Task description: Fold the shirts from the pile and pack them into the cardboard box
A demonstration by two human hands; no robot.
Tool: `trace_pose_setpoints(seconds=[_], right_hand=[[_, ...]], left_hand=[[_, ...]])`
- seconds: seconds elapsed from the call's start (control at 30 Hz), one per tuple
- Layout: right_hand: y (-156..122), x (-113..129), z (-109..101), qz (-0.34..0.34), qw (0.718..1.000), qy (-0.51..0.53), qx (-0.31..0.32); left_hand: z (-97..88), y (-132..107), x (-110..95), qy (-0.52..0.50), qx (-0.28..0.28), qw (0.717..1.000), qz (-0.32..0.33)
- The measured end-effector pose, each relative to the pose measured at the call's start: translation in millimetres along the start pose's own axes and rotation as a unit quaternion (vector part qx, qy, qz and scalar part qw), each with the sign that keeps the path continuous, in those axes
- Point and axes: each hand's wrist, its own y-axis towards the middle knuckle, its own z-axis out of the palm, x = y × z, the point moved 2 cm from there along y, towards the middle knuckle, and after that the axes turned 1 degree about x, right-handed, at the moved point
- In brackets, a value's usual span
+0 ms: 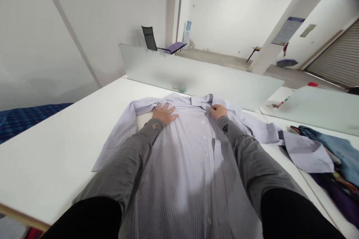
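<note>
A pale striped button-up shirt (179, 149) lies spread front side up on the white table, its collar toward the far edge. My left hand (165, 113) rests flat on the shirt near the shoulder, fingers spread. Just below the collar, my right hand (218, 111) is closed with its fingers pinching the shirt's front edge near the button line. One sleeve angles down at the left; the other stretches out to the right. The lower part of the shirt runs out of view at the bottom, between my forearms.
A frosted divider (196, 76) stands along the table's (70, 130) far edge. Folded and heaped clothes (336, 157) lie at the right, partly under the shirt's sleeve. Blue checked cloth (30, 117) is at the left, beyond the table. A chair (150, 38) stands behind the divider.
</note>
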Motion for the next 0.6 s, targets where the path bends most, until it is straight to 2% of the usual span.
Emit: trace_pose_setpoints(seconds=[0.17,0.23,0.3,0.37,0.43,0.53,0.6], right_hand=[[-21.7,-6.4,3.5,0.012,0.999,0.042,0.03],[-32.5,-12.7,2.0,0.013,0.997,0.068,0.019],[-41.0,-17.8,2.5,0.019,0.996,0.086,0.002],[-45.4,-19.8,5.6,0.025,0.995,0.095,-0.015],[-45.6,-18.7,10.0,0.025,0.994,0.104,-0.027],[-42.8,-16.8,14.5,0.017,0.992,0.12,-0.04],[-41.7,-18.0,14.8,0.012,0.99,0.132,-0.048]], left_hand=[[0.8,-2.3,-0.4,0.005,-0.008,1.0,-0.001],[-2.3,-6.8,-3.9,0.03,-0.036,0.999,0.003],[-10.2,-11.8,-12.8,0.08,-0.089,0.992,0.031],[-21.6,-14.4,-28.1,0.127,-0.147,0.978,0.074],[-32.9,-11.4,-49.4,0.142,-0.18,0.967,0.111],[-39.9,6.1,-88.5,0.121,-0.167,0.965,0.161],[-34.7,23.7,-114.5,0.106,-0.138,0.967,0.186]])
